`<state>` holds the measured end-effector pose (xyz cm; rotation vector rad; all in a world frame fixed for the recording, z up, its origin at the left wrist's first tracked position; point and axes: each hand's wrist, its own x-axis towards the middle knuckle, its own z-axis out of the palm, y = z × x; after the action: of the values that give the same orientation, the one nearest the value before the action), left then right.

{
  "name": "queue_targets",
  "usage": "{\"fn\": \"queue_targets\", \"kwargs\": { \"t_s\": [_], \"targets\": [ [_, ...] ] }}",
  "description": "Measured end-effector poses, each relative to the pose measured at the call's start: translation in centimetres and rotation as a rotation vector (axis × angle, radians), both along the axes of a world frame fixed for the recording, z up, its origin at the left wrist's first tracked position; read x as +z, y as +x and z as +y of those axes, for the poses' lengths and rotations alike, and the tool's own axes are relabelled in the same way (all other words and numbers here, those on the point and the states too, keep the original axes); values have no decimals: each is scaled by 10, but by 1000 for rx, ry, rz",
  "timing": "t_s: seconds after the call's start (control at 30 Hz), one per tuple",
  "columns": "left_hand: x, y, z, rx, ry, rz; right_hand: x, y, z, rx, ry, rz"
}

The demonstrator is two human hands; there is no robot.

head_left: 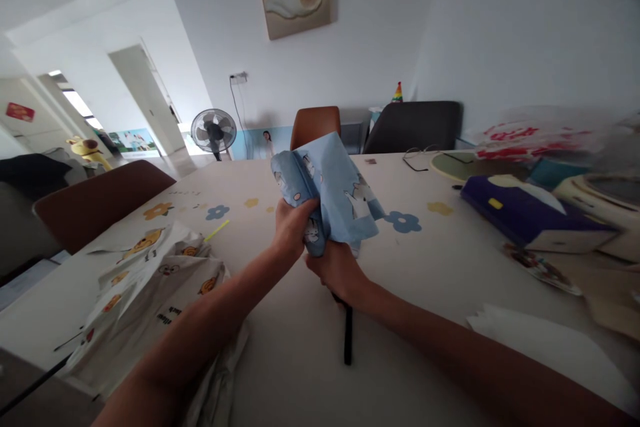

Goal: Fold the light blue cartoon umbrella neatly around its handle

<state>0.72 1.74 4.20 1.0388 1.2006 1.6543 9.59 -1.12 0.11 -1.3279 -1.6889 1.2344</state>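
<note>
A light blue cloth [345,197] with white cartoon animals is held up over the middle of the table, folded and partly rolled along its left side. My left hand [295,223] is closed round the rolled part, its thumb lying across the front. Gripping the lower edge is my right hand [340,270], with its fingers partly hidden under the cloth. A black strap [348,337] hangs below my right hand; where it is attached cannot be seen. Beside my left forearm lies a crumpled off-white cloth [165,273] with yellow duck prints.
The white table [280,347] has printed flowers. On the right are a purple box [530,213], eyeglasses [417,159], a plastic bag [540,137] and white paper [545,340]. Chairs, one brown [316,123] and one dark [415,127], stand at the far edge, near a fan [214,130].
</note>
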Motion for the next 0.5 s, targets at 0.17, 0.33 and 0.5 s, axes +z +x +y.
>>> {"fn": "queue_targets", "kwargs": {
  "t_s": [0.17, 0.33, 0.5],
  "targets": [
    [-4, -3, 2, 122, 24, 42, 4, -1, -9, 24, 10, 52],
    [-7, -7, 5, 90, 86, 63, 1, 0, -6, 65, -211, 253],
    [-6, -6, 3, 88, 105, 24, 1, 2, -2, 77, -237, 522]
  ]
}}
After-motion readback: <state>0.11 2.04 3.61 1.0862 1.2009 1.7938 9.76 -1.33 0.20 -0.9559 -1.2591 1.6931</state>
